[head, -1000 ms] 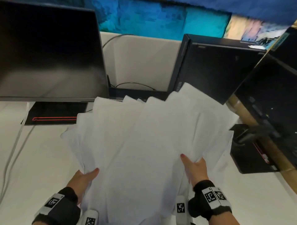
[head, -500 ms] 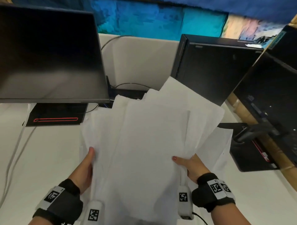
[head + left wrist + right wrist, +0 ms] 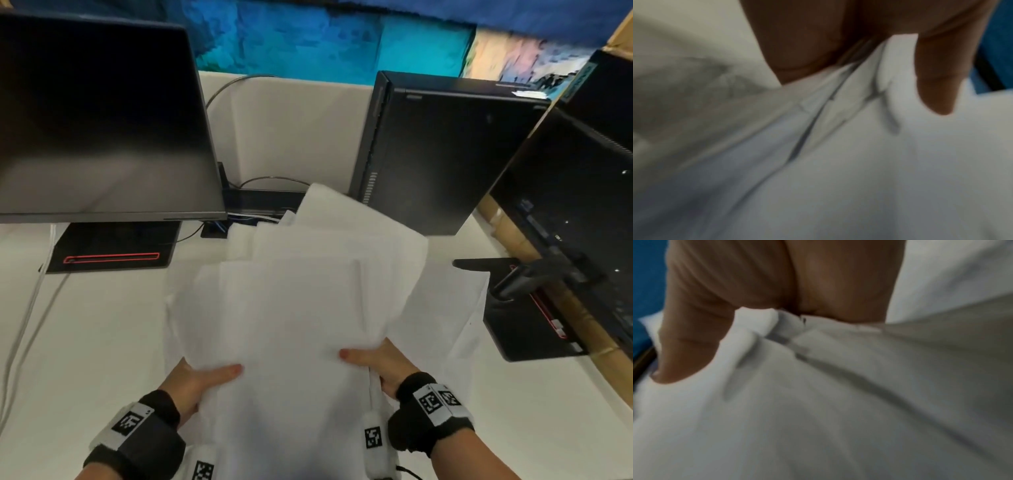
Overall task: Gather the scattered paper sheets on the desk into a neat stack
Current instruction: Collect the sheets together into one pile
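A loose bundle of white paper sheets is held up over the white desk, its far edges fanned out unevenly. My left hand grips the bundle's left side, thumb on top and fingers hidden beneath. My right hand grips the right side the same way. In the left wrist view the thumb presses on the layered sheets. The right wrist view has the thumb pinching creased sheets. One sheet sticks out to the right, lower than the rest.
A dark monitor stands at the left on a black base with a red line. A black computer tower stands behind the sheets. Another monitor and its stand crowd the right. Cables run along the desk's left.
Both hands have pushed the sheets' sides inward, so the wide fan has narrowed into a tighter bundle. The left thumb now lies over the top sheet.
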A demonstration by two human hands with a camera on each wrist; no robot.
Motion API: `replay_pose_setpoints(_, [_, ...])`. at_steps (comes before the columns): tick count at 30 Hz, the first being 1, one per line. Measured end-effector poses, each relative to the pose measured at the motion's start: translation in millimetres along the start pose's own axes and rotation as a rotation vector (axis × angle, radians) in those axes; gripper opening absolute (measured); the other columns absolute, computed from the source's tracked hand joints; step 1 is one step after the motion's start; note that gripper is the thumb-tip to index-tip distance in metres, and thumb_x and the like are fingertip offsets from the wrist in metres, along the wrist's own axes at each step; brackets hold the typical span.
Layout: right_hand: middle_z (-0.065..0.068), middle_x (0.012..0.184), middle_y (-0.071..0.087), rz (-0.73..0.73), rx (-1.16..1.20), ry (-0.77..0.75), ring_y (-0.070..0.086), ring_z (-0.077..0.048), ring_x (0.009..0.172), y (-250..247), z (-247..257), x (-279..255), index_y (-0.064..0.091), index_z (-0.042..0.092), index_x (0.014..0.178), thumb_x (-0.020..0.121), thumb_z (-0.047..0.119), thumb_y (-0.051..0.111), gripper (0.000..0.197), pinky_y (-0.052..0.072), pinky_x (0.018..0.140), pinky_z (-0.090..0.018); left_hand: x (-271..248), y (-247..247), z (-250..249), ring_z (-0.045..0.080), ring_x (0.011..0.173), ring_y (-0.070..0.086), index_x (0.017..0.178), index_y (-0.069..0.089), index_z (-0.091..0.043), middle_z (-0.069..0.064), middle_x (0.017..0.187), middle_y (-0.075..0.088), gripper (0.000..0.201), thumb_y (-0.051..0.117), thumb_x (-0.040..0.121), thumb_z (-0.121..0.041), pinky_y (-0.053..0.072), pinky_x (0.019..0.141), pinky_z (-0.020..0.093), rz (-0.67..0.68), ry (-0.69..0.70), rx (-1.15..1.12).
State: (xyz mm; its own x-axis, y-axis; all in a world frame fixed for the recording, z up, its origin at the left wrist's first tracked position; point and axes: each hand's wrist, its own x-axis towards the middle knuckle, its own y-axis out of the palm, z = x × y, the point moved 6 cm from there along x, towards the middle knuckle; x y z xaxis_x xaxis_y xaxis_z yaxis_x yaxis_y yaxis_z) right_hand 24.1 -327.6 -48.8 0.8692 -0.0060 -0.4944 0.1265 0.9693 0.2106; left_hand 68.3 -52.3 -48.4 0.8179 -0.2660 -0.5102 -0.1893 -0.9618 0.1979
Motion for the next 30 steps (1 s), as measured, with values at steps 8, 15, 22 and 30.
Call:
replay_pose_setpoints(8, [-0.005,0.089,0.076,0.027,0.177,-0.162,0.072,-0.019,0.083,-1.9,47.2,-2.3,0.059,0.009,0.109,0.018,0.036,0.094,0.101,0.058,0.066,-0.028,1.9,1.5,-34.7,0.025,0.070,0.073,0.089,0.069,-0.002,0.013,0.078,0.076,0.093,0.093,0.002,-0.027,0.057,0.054,0.032,0.104,0.051,0.000])
replay_pose_setpoints(15, [-0.010,0.107,0.069,-0.193,0.089,-0.250,0.067,-0.023,0.097,10.3,77.1,1.2,0.055,0.010,0.118,0.025,0.041,0.093,0.105,0.057,0.079,-0.031,9.7,1.3,-35.3,0.022,0.077,0.072,0.095,0.065,-0.010,0.002,0.077,0.077,0.103,0.090,-0.001,-0.038,0.053,0.067,0.035,0.023,0.061,0.078])
replay_pose_setpoints(22, [-0.001,0.086,0.068,-0.182,-0.168,-0.196,0.067,-0.021,0.083,25.6,61.5,-5.3,0.060,0.024,0.085,0.072,0.006,0.076,0.028,0.058,0.072,-0.027,8.5,-3.4,-8.7,0.033,0.103,0.060,0.120,0.051,-0.004,0.017,0.112,0.065,0.094,0.086,0.040,-0.038,0.045,0.097,0.047,-0.165,-0.046,0.150])
replay_pose_setpoints(30, [-0.012,0.112,0.060,-0.585,-0.085,-0.116,0.058,-0.020,0.089,-37.3,19.0,-6.0,0.053,0.016,0.116,0.083,0.017,0.065,0.035,0.047,0.088,-0.034,2.1,-42.8,23.2,0.030,0.103,0.052,0.130,0.044,0.001,0.021,0.124,0.056,0.049,0.059,0.084,-0.005,0.038,0.094,0.039,-0.380,-0.049,-0.040])
